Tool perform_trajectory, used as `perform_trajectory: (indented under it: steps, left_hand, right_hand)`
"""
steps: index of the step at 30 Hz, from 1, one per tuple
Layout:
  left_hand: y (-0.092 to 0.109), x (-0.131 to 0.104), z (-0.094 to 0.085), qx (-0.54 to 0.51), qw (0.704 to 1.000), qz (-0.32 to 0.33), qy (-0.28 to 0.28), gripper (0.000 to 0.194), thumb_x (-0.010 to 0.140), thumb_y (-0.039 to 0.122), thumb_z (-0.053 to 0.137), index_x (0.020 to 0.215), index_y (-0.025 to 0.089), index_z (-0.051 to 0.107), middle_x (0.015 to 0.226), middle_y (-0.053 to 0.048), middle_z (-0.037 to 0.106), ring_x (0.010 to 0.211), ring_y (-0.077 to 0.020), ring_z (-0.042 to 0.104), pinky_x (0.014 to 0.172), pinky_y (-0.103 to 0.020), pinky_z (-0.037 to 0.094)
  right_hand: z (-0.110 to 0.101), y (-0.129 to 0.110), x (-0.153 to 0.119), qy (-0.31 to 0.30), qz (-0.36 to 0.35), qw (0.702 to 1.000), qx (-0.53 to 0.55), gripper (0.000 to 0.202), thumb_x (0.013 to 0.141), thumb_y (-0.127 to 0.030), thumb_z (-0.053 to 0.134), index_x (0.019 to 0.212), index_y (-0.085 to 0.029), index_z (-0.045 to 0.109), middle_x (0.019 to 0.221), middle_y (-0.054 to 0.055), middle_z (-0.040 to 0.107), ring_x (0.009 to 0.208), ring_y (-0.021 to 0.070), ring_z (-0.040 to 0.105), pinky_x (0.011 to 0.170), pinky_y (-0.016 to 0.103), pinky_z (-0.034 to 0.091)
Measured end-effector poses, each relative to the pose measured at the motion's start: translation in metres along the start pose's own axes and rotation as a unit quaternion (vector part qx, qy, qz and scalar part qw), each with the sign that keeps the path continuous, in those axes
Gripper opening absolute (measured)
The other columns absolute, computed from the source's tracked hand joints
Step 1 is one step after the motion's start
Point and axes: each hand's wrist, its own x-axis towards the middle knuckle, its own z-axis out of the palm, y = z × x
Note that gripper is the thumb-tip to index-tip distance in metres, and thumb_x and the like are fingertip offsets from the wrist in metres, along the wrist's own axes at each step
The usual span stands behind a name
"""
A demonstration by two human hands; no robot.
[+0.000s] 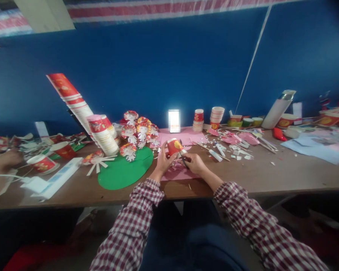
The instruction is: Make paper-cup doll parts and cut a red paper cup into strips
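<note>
A red paper cup [174, 146] with a yellow emblem is tilted between my hands, above pink paper [169, 175] near the table's front edge. My left hand [164, 161] is wrapped round the cup's left side. My right hand [194, 164] is closed on dark-handled scissors [184, 160], whose blades meet the cup's right side. Pink pieces lie just below the cup. To the left of my hands is a green paper shape [127, 171], with several cut-cup figures [129, 151] standing at its back edge.
Tall cup stacks [101, 131] lean at the left. A power strip [59, 177] and a co-worker's hand [5, 163] are further left. Short cup stacks [198, 119] stand behind. Paper scraps [238, 153], a white bottle [275, 113] and blue paper [307, 149] lie right.
</note>
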Motion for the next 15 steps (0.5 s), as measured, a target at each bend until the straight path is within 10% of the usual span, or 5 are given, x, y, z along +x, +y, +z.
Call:
perform_trajectory:
  steps: [15]
  left_hand:
    - [-0.0041, 0.0013, -0.0007, -0.006, 1.000, -0.001, -0.001, 0.084, 0.072, 0.035, 0.070, 0.142, 0.024, 0.024, 0.138, -0.016, 0.042, 0.093, -0.0208, 0.063, 0.082, -0.037, 0.052]
  right_hand:
    - [0.0004, 0.0031, -0.0002, 0.018, -0.014, 0.999, -0.046, 0.029, 0.077, -0.040, 0.059, 0.083, -0.014, 0.069, 0.068, 0.001, 0.063, 0.063, 0.0142, 0.054, 0.056, 0.020, 0.039]
